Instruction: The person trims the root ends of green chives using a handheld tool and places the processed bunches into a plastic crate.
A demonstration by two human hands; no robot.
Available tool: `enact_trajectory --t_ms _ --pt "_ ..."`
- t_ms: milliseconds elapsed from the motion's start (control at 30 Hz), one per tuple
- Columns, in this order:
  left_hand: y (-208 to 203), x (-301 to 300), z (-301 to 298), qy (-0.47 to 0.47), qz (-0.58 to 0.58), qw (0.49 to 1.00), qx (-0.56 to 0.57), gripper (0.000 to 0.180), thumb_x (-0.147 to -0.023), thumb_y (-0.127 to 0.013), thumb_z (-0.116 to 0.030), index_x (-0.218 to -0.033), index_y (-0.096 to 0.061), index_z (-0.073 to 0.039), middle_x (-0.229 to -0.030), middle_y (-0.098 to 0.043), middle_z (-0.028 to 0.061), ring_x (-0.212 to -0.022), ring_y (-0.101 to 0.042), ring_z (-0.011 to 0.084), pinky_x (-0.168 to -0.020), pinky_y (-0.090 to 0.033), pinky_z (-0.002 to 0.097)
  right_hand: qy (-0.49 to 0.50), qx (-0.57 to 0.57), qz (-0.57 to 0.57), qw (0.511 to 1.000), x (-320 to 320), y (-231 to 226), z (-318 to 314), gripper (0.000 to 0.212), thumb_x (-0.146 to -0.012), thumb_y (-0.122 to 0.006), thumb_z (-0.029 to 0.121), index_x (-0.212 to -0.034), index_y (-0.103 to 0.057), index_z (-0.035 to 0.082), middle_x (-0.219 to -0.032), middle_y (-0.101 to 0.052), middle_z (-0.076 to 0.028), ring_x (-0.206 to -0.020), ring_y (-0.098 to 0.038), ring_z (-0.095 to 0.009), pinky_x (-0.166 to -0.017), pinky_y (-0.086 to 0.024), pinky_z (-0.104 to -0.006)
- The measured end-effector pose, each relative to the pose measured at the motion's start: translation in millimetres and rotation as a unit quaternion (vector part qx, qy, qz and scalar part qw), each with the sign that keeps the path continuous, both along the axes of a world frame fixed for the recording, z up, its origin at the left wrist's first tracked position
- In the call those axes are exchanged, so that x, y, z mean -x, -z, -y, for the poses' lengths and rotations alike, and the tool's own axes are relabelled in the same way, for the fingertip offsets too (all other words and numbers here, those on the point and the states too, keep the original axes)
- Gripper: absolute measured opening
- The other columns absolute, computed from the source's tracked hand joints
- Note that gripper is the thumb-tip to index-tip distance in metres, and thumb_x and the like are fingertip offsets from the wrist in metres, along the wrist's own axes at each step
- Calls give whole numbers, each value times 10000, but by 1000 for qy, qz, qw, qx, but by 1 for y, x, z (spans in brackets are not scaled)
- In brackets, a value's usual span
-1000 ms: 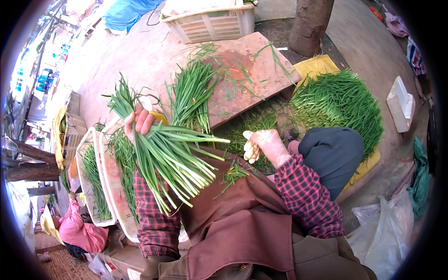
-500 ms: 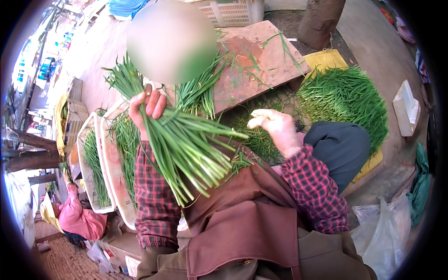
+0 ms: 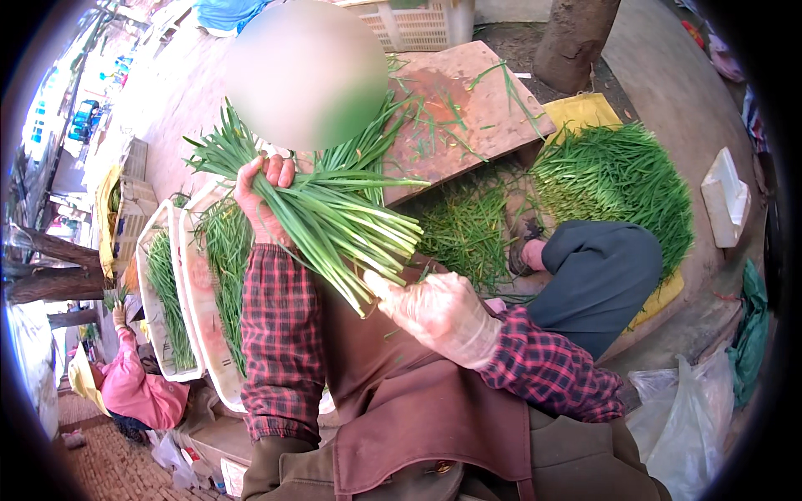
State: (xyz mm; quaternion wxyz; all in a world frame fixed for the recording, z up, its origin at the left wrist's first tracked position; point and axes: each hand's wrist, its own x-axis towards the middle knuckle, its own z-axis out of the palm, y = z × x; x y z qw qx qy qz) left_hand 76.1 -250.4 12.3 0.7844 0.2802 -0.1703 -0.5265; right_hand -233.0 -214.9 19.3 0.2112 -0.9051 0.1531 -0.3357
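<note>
A bunch of garlic chives (image 3: 347, 221) is gripped in my left hand (image 3: 267, 179). Its fingers wrap round the leaves, and the pale stem ends fan out to the lower right over my apron. My right hand (image 3: 439, 316) is at those stem ends with its fingers drawn together; the fingertips pinch at the lowest stems, partly hidden behind the hand. On the far side of the bunch, more chives (image 3: 368, 150) lie against the low wooden board (image 3: 468, 100), where loose blades are scattered.
A large heap of chives (image 3: 618, 192) rests on yellow sacking at right, beside my bent knee (image 3: 597, 259). White crates (image 3: 219, 334) with chives stand at left. Trimmings (image 3: 468, 234) litter the ground under the board. A person in pink (image 3: 150, 388) sits far left; plastic bags (image 3: 689, 417) lie lower right.
My right hand has moved left and down from beside the bunch onto the stem ends. The bunch in my left hand has swung slightly upward, its stems more gathered.
</note>
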Motion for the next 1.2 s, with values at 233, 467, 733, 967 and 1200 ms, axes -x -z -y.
enact_trajectory --t_ms 233,467,733,967,1200 --pt "-1 -9 -5 8 -20 999 28 346 -884 -559 -253 -627 -348 -157 -585 -329 -31 -602 -426 127 -589 -417 309 41 -295 16 955 56 51 29 103 -831 -671 -33 -919 -725 -29 -896 -742 -126 -900 -717 -180 -830 -569 -309" --pt "-2 4 -6 190 -21 966 176 179 -966 -473 -187 -813 -454 -95 -658 -503 -13 -609 -509 108 -700 -481 280 37 -531 63 844 49 87 76 401 -984 -636 283 -1244 -647 -21 -1240 -681 -131 -1076 -670 -177 -963 -515 -311" --pt "-10 60 -3 201 -37 974 94 88 -866 -564 -172 -853 -540 -88 -517 -431 0 -437 -421 152 -436 -391 265 -238 -816 109 516 5 105 74 710 -1005 -534 503 -1472 -388 -12 -1413 -527 -150 -1321 -504 -225 -1093 -423 -357" --pt "-29 92 4 209 6 978 22 118 -837 -607 -122 -829 -522 -40 -548 -440 31 -443 -458 158 -402 -412 299 -316 -618 52 718 2 55 81 949 -969 -537 595 -1573 -141 -20 -1552 -346 -145 -1437 -326 -207 -1168 -281 -336" --pt "-37 139 31 193 313 893 -259 235 -882 -685 -221 -883 -663 13 -718 -668 78 -610 -641 161 -586 -535 288 -238 -726 148 628 -5 53 68 847 -879 -630 659 -1395 -473 6 -1289 -586 -89 -1184 -553 -154 -1010 -454 -315"
